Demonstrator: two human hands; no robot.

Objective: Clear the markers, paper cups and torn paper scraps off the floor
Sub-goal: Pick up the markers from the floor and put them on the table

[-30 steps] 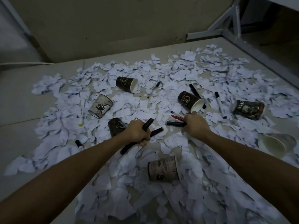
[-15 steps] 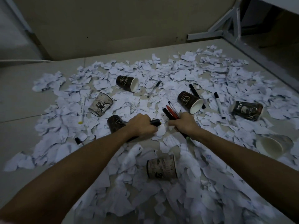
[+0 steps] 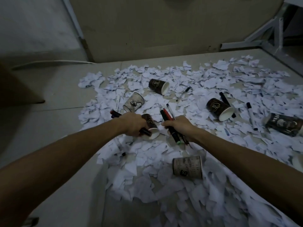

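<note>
Both hands (image 3: 133, 124) (image 3: 179, 126) grip markers (image 3: 167, 116) above paper scraps (image 3: 147, 149).

The scene is dim and underexposed, with a cold bluish-grey cast. No lamp is in view and no glare; the light is soft and even, so shadows are faint. The torn paper scraps (image 3: 205, 82) are the brightest part, pale against the dull floor (image 3: 54, 99). A dark shape fills the far edge left of the left grip (image 3: 132, 125), its detail lost. Dark cups and markers near the right grip (image 3: 178, 128) lose detail. Wide-angle distortion bends the wall lines and stretches both forearms toward the lower corners. Edges look soft, with slight motion blur and grain throughout
</note>
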